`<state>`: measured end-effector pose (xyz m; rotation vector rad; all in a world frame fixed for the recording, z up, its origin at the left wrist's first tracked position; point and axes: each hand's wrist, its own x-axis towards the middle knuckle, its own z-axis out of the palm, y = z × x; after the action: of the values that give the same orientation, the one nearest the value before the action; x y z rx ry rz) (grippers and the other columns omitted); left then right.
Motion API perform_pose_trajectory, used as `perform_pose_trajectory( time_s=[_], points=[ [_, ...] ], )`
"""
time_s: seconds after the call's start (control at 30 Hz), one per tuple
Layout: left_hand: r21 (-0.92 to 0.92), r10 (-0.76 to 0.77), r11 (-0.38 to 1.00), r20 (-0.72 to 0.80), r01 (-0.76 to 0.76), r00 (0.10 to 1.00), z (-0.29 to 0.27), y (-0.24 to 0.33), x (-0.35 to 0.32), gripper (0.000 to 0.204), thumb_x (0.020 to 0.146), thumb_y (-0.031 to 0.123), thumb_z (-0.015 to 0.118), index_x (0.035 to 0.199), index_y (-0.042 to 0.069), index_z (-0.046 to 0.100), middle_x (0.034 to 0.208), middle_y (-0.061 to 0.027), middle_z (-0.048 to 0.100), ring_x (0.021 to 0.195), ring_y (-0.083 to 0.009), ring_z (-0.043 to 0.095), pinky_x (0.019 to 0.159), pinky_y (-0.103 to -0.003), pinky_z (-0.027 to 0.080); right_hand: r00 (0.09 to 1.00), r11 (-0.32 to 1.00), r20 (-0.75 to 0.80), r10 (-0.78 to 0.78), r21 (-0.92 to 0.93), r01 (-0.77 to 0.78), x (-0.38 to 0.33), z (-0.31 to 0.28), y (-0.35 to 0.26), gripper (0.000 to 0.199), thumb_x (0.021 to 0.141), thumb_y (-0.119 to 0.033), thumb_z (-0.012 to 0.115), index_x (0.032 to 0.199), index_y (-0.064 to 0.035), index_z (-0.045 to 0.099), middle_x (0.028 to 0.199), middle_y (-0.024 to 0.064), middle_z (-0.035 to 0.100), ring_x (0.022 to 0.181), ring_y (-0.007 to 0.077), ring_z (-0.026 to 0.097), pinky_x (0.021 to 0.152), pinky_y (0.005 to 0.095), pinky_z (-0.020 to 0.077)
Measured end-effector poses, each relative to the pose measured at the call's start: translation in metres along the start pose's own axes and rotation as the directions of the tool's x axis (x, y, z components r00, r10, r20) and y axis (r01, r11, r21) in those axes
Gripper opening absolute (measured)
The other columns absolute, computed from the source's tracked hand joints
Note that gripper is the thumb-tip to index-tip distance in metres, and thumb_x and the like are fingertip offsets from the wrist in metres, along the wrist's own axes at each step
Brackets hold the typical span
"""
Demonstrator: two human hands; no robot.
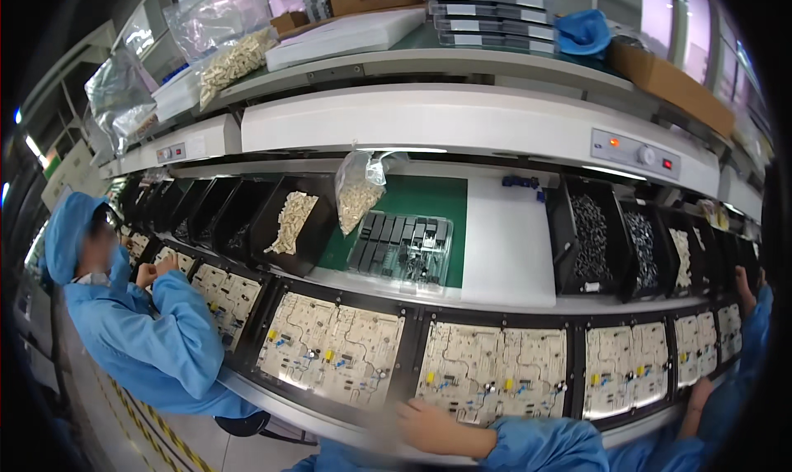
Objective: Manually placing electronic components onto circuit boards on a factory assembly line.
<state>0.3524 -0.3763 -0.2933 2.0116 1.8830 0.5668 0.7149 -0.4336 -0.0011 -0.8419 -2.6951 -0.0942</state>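
Note:
My right hand (429, 427) is blurred and lies at the near edge of the conveyor, fingers pointing left, its blue sleeve (544, 447) coming in from the lower right. It sits just below a cream circuit board (492, 371) in a black carrier, which bears small blue and yellow parts. Whether it holds anything is hidden by the blur. My left hand is out of sight; only a strip of blue sleeve (338, 460) shows at the bottom edge. A second board (330, 348) lies to the left.
Black bins hold parts: cream pieces (290, 221), dark pieces (590, 237). A clear tray of black components (404, 245) and a bag of cream pieces (359, 193) rest on a green mat. A person in blue (136, 323) works at left; another person's hand (701, 389) at right.

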Motion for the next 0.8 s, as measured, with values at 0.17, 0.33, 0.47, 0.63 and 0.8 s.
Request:
perform_pose_trajectory(
  time_s=[0.17, 0.33, 0.47, 0.63, 0.8],
  points=[
    [-0.065, 0.035, 0.997, 0.036, -0.033, 0.999, -0.019, -0.033, -0.022, 0.019, 0.083, 0.024, 0.054, 0.082, 0.006, 0.059, 0.06, -0.0098, 0.059, 0.052, -0.025, 0.056, 0.051, -0.035, 0.045, 0.986, 0.992, 0.139, 0.092, -0.102, -0.079, 0.008, 0.017, -0.004, 0.024, 0.072, -0.024, 0.055, 0.092, -0.0115, 0.052, 0.089, 0.0011, 0.048, 0.089, 0.0173, 0.045, 0.072, 0.0296, 0.0356],
    [-0.108, -0.005, 0.994, 0.143, 0.02, 0.99, -0.076, -0.058, -0.095, 0.02, 0.083, 0.024, 0.054, 0.081, 0.006, 0.059, 0.059, -0.0094, 0.059, 0.051, -0.025, 0.056, 0.05, -0.035, 0.045, 0.946, 0.92, 0.263, 0.189, 0.29, -0.264, 0.035, -0.004, 0.027, 0.019, 0.075, -0.016, 0.053, 0.089, -0.006, 0.062, 0.082, 0.0083, 0.059, 0.082, 0.0227, 0.055, 0.072, 0.0359, 0.0435],
    [-0.151, 0.085, 0.985, -0.028, -0.089, 0.996, -0.15, 0.024, -0.087, 0.021, 0.081, 0.022, 0.056, 0.069, 0.005, 0.057, 0.051, -0.0084, 0.054, 0.045, -0.0246, 0.054, 0.046, -0.037, 0.042, 0.74, 0.729, -0.131, 0.66, 0.35, -0.588, 0.032, -0.039, 0.164, 0.02, 0.077, -0.011, 0.053, 0.092, -0.003, 0.063, 0.085, 0.016, 0.062, 0.068, 0.0264, 0.06, 0.069, 0.0331, 0.048],
    [-0.218, 0.395, 0.886, -0.11, -0.41, 0.912, -0.208, 0.123, -0.053, 0.016, 0.074, 0.011, 0.06, 0.061, 0.007, 0.052, 0.051, -0.0091, 0.05, 0.044, -0.0258, 0.049, 0.043, -0.037, 0.038, 0.419, 0.206, -0.42, 0.805, -0.465, -0.861, -0.09, -0.04, 0.351, 0.018, 0.072, -0.003, 0.049, 0.089, 0.0035, 0.052, 0.095, 0.023, 0.052, 0.092, 0.0398, 0.054, 0.078, 0.0434, 0.0464],
    [-0.202, 0.649, 0.712, -0.174, -0.672, 0.74, -0.228, 0.19, -0.006, 0.011, 0.065, 0.005, 0.064, 0.063, 0.01, 0.054, 0.055, -0.0063, 0.05, 0.046, -0.0246, 0.047, 0.043, -0.035, 0.036, 0.072, -0.131, -0.642, 0.763, -0.262, -0.956, -0.105, -0.022, 0.431, 0.041, 0.077, -0.007, 0.053, 0.116, 0.0007, 0.042, 0.099, 0.0159, 0.052, 0.079, 0.0296, 0.062, 0.058, 0.0366, 0.0526]
  ],
)
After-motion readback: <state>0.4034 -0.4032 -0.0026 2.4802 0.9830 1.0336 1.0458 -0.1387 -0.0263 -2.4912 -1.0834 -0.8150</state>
